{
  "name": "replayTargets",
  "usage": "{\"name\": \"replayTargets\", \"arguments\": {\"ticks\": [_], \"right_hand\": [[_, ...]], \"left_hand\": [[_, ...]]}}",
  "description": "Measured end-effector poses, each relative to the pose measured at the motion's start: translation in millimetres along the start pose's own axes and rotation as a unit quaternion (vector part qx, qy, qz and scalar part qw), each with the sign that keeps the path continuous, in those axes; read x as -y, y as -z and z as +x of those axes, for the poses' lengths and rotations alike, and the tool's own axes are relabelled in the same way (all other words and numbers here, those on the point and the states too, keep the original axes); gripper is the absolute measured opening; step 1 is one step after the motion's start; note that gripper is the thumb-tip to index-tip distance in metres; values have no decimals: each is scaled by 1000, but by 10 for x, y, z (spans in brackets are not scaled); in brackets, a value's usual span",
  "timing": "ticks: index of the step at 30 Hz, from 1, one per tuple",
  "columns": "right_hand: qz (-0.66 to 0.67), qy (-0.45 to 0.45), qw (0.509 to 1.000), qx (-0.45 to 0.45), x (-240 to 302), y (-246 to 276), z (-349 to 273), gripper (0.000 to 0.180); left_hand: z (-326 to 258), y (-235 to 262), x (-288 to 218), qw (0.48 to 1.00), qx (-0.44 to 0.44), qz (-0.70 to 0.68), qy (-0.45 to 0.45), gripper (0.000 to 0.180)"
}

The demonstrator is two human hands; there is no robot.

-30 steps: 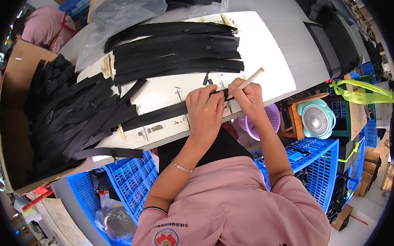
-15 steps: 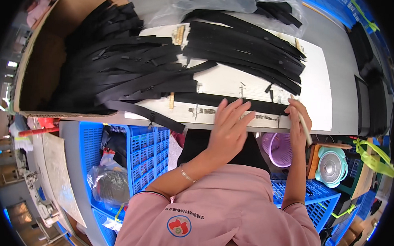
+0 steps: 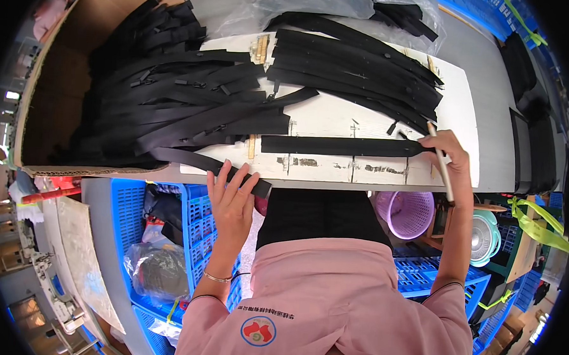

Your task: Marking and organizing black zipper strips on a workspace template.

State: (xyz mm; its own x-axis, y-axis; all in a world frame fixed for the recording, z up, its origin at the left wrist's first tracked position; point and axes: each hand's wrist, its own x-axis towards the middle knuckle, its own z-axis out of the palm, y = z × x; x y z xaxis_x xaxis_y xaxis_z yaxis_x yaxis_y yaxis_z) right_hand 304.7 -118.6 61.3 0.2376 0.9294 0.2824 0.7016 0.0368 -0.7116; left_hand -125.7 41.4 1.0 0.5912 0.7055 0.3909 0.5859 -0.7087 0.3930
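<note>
A black zipper lies straight across the white marked board. My right hand is closed at its right end, pinching the tape, and also holds a slim whitish pen-like stick slanting between the fingers. At the table's front edge my left hand has its fingers stretched out over another black zipper, which trails from the left pile; the thumb is partly hidden. Behind the straight zipper rests a stack of black zippers. A larger heap of zippers spills from the cardboard box at left.
Clear plastic film lies at the back of the grey table. Under the front edge are a blue crate, a purple basket and a small turquoise fan. Dark objects stand at the right.
My left hand has moved left from the straight zipper to the trailing one at the table edge. My right hand has shifted slightly right, and the straight zipper now lies fully in view.
</note>
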Motion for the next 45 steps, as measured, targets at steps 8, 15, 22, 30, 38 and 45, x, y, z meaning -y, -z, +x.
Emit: {"name": "replayTargets", "arguments": {"ticks": [8, 15, 22, 30, 38, 45], "right_hand": [[107, -1, 988, -115, 54, 110, 713, 27], [-89, -82, 925, -359, -514, -226, 974, 45], [109, -123, 982, -88, 407, -702, 77, 40], [180, -248, 943, -130, 448, -992, -310, 27], [-59, -230, 925, -295, 354, -957, -285, 37], [-343, -25, 913, -218, -7, -977, -621, 21]], "left_hand": [[202, 20, -118, 996, -63, -55, -8, 36], [700, -311, -511, 983, -78, -129, -109, 36], [1023, -637, -878, 970, 25, -184, -159, 43], [1125, -789, -1208, 949, 91, -251, -168, 38], [1030, -773, -905, 980, 6, -164, -109, 28], [859, -749, -851, 987, -82, -86, -108, 27]]}}
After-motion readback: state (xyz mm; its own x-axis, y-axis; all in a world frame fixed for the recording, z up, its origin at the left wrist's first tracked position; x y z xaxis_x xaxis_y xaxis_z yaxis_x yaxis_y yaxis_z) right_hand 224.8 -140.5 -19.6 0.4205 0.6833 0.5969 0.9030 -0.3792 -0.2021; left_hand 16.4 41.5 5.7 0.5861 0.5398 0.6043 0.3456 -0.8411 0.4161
